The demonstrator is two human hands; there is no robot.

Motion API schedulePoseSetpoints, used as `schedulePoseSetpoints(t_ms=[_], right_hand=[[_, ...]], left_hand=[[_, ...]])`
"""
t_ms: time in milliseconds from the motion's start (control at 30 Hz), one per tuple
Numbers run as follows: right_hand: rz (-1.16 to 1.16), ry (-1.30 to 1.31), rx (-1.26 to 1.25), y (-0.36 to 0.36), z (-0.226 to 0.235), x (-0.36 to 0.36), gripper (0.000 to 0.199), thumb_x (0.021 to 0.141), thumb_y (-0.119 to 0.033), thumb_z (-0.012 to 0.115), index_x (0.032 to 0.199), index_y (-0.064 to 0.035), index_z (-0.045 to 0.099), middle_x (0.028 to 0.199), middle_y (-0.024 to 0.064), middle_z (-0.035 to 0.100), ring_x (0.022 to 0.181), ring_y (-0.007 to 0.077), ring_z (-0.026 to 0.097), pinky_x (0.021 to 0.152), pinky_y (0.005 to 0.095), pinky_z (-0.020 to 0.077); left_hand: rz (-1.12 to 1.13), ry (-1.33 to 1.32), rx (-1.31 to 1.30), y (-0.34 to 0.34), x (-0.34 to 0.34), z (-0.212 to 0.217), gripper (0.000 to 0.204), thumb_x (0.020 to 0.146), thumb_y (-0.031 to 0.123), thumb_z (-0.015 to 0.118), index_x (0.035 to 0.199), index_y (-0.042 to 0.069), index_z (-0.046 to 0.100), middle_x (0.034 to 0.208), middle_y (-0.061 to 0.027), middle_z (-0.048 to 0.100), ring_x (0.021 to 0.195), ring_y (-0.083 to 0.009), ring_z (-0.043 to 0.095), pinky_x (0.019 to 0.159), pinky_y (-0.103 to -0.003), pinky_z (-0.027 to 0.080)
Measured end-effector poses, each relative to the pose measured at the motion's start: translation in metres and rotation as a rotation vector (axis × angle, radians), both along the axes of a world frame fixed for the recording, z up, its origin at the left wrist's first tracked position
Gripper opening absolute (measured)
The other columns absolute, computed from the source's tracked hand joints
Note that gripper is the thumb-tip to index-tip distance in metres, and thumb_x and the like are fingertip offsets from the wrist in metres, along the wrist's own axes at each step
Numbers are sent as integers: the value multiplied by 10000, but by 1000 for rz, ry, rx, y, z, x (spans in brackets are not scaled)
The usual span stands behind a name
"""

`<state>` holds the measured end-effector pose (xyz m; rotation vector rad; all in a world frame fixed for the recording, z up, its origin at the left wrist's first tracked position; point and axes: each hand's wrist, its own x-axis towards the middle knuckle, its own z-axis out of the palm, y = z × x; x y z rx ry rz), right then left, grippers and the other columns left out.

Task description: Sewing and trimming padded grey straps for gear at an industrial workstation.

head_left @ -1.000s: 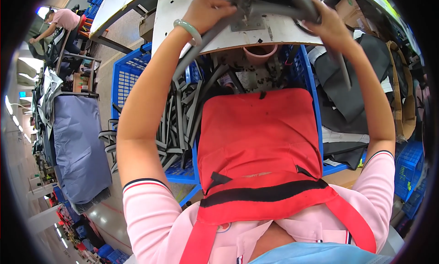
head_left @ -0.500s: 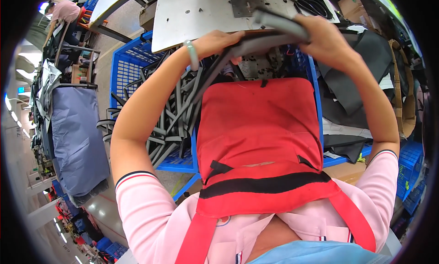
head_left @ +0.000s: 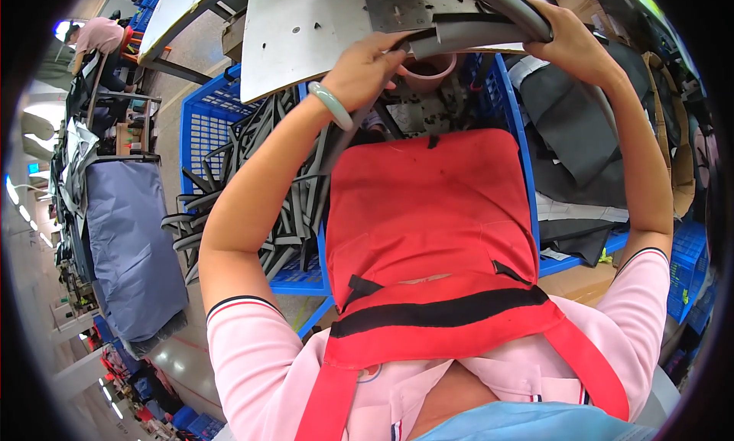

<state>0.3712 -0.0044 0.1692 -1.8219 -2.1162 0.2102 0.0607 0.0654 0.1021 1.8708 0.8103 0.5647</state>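
Over the near edge of the white worktable (head_left: pixel 306 36), both my hands hold a grey fabric strip (head_left: pixel 478 37) with black along its edge. My left hand (head_left: pixel 364 70), wearing a pale green bangle, pinches it at the left; a length hangs below that hand toward my lap. To the right, my right hand (head_left: pixel 572 47) is closed around the strip and a curled, tube-like grey length that loops up over the tabletop. What lies inside that grip is partly hidden by the fingers.
Many similar grey strips (head_left: pixel 294 204) fill a blue crate (head_left: pixel 210 108) left of my red apron (head_left: pixel 432 196). Dark sheets (head_left: pixel 569 128) lie at the right beside cardboard. A pinkish pot (head_left: pixel 428 72) stands below the table edge. Another person (head_left: pixel 103 36) is far left.
My hands have moved slightly, the right one up and rightward, and the strip now lies straighter between them. The view has shifted a little, and the pinkish pot has come into sight.
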Motion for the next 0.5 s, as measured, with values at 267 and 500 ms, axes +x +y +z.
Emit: schedulePoseSetpoints(t_ms=[267, 500], right_hand=[[20, 147, -50, 23, -3, 21, 648, 705, -179, 680, 1286, 34, 487, 990, 141, 606, 902, 203, 563, 872, 317, 427], [48, 180, -31, 50, -5, 28, 608, 688, -200, 676, 1223, 44, 519, 982, 112, 602, 901, 168, 542, 894, 299, 410]], left_hand=[[60, 32, -110, 45, -9, 44, 340, 828, 311, 707, 946, -7, 722, 775, -33, 669, 687, -91, 579, 630, -223, 460], [227, 45, 199, 70, 1, 40, 284, 828, 269, 725, 986, 34, 730, 683, 18, 604, 562, -42, 430, 502, -197, 327]])
